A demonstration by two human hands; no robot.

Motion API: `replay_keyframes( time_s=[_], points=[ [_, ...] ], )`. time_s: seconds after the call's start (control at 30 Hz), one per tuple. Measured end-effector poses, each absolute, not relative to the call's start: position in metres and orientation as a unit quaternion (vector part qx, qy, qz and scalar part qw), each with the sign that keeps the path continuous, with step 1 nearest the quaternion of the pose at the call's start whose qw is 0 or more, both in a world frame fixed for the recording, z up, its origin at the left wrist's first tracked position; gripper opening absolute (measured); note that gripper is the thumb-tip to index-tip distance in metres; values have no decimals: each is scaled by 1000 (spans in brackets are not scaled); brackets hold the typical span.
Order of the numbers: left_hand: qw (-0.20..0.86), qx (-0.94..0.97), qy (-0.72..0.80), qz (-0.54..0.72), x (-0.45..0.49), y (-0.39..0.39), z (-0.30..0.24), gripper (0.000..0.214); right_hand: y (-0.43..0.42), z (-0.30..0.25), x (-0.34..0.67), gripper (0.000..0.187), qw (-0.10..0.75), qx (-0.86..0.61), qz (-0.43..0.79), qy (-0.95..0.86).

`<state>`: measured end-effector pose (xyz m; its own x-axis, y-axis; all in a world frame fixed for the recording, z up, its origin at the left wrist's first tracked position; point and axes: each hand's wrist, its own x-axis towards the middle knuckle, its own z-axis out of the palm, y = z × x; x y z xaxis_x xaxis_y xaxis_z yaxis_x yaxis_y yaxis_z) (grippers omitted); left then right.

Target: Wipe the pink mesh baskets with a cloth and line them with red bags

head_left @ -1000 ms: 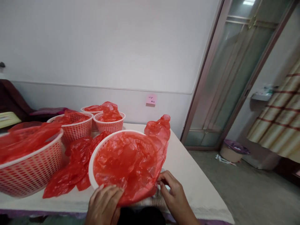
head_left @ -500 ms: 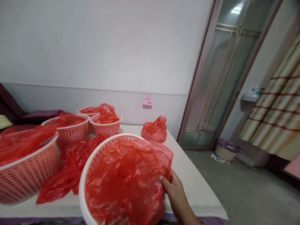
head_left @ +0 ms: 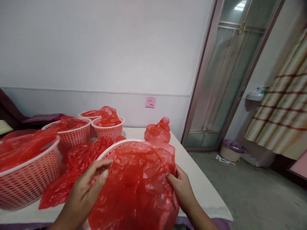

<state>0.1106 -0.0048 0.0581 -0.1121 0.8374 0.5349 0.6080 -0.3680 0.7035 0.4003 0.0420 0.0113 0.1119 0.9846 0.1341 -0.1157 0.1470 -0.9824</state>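
Crumpled plastic (head_left: 75, 158) between bag (head_left: 137, 180) and 4 baskets (head_left: 31, 179)

I'd take this for a room in someone's home, to judge by the cream curtain (head_left: 275, 108) with its reddish bands and the tall glass-paneled door (head_left: 225, 83). Against the plain pale wall (head_left: 107, 48) stands a cloth-covered table (head_left: 206, 188), with a bagged waste bin (head_left: 229, 154) over on the bare grey floor (head_left: 263, 191).

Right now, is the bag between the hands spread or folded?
Spread, wrinkled: the red bag covers the basket's rim at the right hand.
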Motion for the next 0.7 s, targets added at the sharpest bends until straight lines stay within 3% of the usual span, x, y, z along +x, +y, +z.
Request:
replay_keyframes(
  time_s=[0.1, 0.27, 0.47, 0.7],
  points=[
    [171, 681, 544, 460, 121, 41, 76, 42, 51, 10, 402, 29, 581, -463, 433, -511],
    [218, 741, 519, 366, 133, 92, 79, 33, 61, 9, 405, 26, 565, -471, 387, -556],
    [300, 758, 484, 317, 142, 112, 91, 31, 59, 13, 406, 26, 566, -453, 394, -564],
    [467, 678, 474, 313, 139, 110, 101, 31, 62, 7, 409, 25, 552, -448, 384, -589]
  ],
)
